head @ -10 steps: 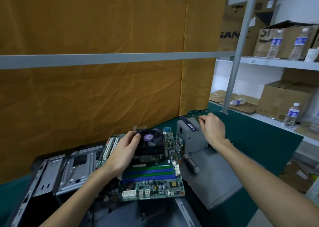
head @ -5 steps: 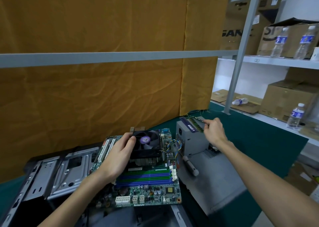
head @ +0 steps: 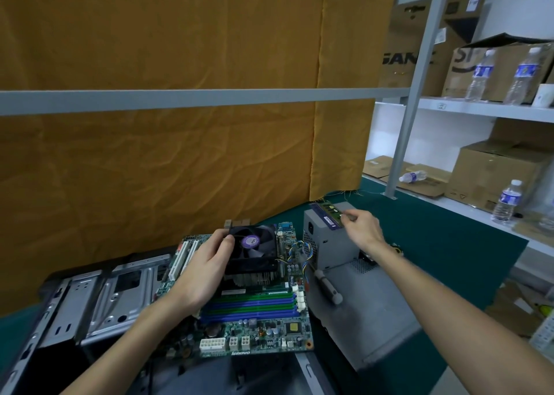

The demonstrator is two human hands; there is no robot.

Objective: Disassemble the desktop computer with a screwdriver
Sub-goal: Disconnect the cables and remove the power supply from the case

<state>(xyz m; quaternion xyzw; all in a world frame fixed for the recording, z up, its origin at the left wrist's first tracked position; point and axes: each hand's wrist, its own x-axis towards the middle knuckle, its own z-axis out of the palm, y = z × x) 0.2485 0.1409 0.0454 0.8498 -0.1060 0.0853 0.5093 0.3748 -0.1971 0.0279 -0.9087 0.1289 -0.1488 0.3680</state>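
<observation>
A green motherboard [head: 257,328] with blue and green memory slots lies tilted over the open computer case [head: 90,301]. My left hand [head: 207,271] grips the left side of the black CPU fan [head: 254,250], thumb on its top. My right hand [head: 359,226] pinches a green memory stick [head: 329,208] that lies on top of the grey power supply [head: 326,244]. A screwdriver [head: 328,286] with a grey handle rests on the grey case panel [head: 365,313] just right of the board.
An orange cloth hangs behind the green table [head: 434,244], crossed by a grey rail. Shelves on the right carry cardboard boxes [head: 494,181] and several water bottles [head: 506,199]. A grey shelf post [head: 401,142] stands at the table's back right.
My right hand has shifted slightly along the top of the power supply with the memory stick. My left hand stays on the fan. The view has dropped and moved a little closer.
</observation>
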